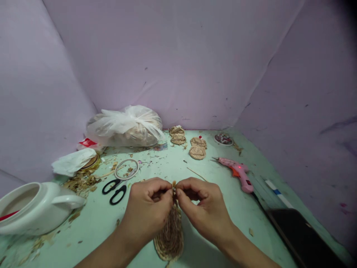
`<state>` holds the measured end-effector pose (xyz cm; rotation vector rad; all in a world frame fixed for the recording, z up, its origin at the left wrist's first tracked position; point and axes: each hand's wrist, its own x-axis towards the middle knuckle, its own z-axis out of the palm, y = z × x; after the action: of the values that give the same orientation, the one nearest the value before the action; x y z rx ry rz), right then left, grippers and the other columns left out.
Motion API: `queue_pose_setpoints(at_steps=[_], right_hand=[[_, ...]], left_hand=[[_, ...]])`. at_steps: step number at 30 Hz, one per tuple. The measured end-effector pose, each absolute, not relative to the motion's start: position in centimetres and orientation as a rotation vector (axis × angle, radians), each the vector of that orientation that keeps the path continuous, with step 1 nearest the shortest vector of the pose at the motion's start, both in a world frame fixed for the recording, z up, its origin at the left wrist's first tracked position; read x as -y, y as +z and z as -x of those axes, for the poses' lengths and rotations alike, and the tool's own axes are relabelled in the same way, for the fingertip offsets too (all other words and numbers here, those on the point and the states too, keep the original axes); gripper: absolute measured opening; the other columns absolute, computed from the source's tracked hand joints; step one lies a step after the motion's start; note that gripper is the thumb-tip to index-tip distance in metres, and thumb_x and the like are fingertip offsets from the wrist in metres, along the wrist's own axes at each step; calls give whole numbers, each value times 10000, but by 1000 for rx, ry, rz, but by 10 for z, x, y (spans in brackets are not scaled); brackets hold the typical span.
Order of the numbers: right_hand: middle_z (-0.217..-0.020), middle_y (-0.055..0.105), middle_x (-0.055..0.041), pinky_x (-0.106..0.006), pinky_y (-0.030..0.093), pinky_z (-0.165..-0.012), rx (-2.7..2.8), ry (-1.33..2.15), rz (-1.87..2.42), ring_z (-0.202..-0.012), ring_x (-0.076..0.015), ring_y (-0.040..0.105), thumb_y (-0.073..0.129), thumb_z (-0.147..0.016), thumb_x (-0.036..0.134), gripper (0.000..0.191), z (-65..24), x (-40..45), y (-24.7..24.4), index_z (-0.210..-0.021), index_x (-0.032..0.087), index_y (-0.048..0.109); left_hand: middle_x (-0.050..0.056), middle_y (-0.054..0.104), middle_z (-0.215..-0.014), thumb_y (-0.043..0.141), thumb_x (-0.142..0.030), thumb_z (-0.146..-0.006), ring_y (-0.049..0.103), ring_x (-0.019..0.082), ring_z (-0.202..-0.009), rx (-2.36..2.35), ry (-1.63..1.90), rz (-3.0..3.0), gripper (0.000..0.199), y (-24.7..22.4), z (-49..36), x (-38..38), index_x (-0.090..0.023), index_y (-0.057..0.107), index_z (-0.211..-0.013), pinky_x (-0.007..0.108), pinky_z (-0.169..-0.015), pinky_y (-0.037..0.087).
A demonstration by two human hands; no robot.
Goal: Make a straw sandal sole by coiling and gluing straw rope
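Note:
A long oval of coiled, braided straw [169, 238], shaped like a slipper sole, hangs or lies below my two hands at the front middle. The fingertips of my left hand [152, 201] pinch its far tip from the left. Opposite them, almost touching, my right hand [200, 206] has thumb and forefinger closed on the same tip. A small tan end [174, 184] sticks up between the fingers, with a whitish spot just below it. The fingers hide most of that tip. Black-handled scissors [118, 193] lie just left of my left hand.
A pink glue gun [237, 171] with a lit red light lies right, near a dark flat device [304, 234]. Small straw slippers [198, 148] and a stuffed plastic bag [128, 126] stand behind. Left are a tape roll [115, 173], straw scraps [83, 182] and a white pot [41, 212].

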<state>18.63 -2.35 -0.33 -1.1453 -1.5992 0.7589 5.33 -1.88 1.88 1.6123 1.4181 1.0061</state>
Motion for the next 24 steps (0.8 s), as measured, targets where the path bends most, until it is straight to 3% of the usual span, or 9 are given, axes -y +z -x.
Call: queue_pose_setpoints(at_steps=[10,24], right_hand=[[-533,627,-4,-148,434,-431,1504,845,1235,-459,-82,551,525,-692,146,142,-184,19,-3,-615,134,644],[-530,593,-3,-176,399,-428,1474,896,1308,-458,-86,508,516,-699,212,159,-184,19,-2,-617,139,630]], left_hand=[[21,595,-548,481,-159,-648,525,121,-520,-1342,971,-1639,182,17,-51,16,-133,647,-579,200,-489,395],[-29,521,-441,617,-221,-602,423,73,-386,-1330,927,-1269,92,15,-55,10,-129,605,-607,178,-382,350]])
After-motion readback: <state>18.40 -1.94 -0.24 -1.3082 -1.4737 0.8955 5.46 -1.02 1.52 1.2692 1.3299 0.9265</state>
